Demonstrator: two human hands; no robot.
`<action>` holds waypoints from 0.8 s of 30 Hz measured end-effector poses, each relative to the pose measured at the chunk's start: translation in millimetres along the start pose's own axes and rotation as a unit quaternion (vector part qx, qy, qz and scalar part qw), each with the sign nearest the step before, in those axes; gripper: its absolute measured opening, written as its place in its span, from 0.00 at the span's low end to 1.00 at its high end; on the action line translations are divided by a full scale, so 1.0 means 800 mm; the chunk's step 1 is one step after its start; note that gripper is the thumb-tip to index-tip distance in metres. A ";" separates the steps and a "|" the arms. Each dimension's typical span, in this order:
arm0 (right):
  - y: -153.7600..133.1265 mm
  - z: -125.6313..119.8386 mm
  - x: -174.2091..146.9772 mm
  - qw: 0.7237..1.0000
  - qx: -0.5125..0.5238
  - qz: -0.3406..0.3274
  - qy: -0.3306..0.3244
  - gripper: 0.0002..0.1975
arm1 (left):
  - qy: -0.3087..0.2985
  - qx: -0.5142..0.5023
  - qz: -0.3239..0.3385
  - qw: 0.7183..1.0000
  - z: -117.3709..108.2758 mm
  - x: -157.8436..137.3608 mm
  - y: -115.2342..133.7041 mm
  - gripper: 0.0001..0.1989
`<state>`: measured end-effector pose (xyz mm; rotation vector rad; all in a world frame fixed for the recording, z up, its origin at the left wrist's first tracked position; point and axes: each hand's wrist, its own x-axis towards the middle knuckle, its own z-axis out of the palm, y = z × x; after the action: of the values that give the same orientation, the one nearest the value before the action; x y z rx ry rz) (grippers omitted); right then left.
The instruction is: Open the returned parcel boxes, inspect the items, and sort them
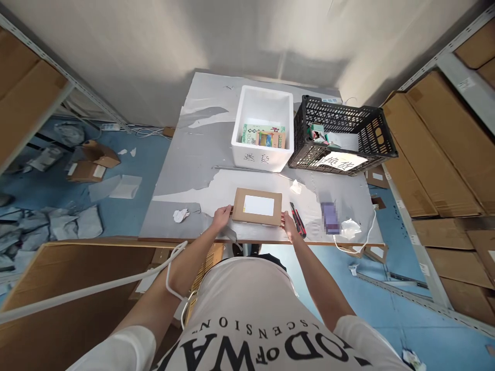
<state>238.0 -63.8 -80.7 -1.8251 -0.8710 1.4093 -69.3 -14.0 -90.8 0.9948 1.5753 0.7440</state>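
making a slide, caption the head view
Left hand and right hand hold a cardboard box at either end, near a utility knife.

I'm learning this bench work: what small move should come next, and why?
I'd probably free the right hand to take the cutter: it lies close by, the cardboard box looks closed, and the left hand holds its left end.

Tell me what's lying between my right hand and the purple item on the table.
In the head view, a red and black utility knife lies between your right hand and the purple item.
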 end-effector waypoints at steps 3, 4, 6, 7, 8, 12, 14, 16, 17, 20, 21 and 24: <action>0.023 -0.007 -0.002 1.000 0.023 -0.002 0.012 0.24 | -0.016 -0.039 -0.002 0.999 -0.004 -0.008 -0.022 0.22; 0.030 -0.008 -0.003 1.000 0.023 -0.008 0.013 0.24 | -0.024 -0.047 0.000 0.999 -0.005 -0.011 -0.028 0.24; 0.039 -0.007 -0.006 1.000 0.015 -0.018 0.000 0.28 | -0.051 -0.063 0.013 0.997 -0.003 -0.018 -0.037 0.28; 0.041 -0.005 -0.008 1.000 0.014 -0.025 -0.013 0.29 | -0.068 -0.071 0.022 0.995 -0.001 -0.021 -0.039 0.29; 0.041 -0.002 -0.009 0.999 0.015 -0.034 -0.027 0.30 | -0.081 -0.078 0.029 0.993 0.002 -0.024 -0.040 0.30; 0.022 0.004 -0.013 0.992 0.048 -0.084 -0.075 0.27 | -0.084 -0.079 0.034 0.993 0.011 -0.031 -0.030 0.30; 0.006 0.001 -0.015 0.991 0.048 -0.099 -0.080 0.23 | -0.071 -0.069 0.051 0.994 0.011 -0.035 -0.019 0.31; -0.011 -0.005 -0.017 0.992 0.012 -0.108 -0.062 0.17 | -0.043 -0.051 0.076 0.995 0.009 -0.038 -0.004 0.31; -0.020 -0.008 -0.017 0.993 -0.015 -0.111 -0.045 0.16 | -0.021 -0.034 0.087 0.995 0.009 -0.039 0.004 0.30; -0.043 -0.013 -0.019 0.990 -0.078 -0.118 0.004 0.18 | 0.046 0.047 0.101 0.993 0.007 -0.039 0.030 0.27; -0.049 -0.013 -0.019 0.989 -0.088 -0.118 0.011 0.18 | 0.061 0.078 0.101 0.990 0.007 -0.038 0.038 0.25; -0.059 -0.012 -0.018 0.988 -0.106 -0.108 0.015 0.20 | 0.076 0.145 0.094 0.982 0.008 -0.034 0.057 0.24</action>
<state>239.2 -50.3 -32.3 -1.8355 -1.2023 1.1897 -51.3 -18.0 -40.8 1.3402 1.7734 0.7473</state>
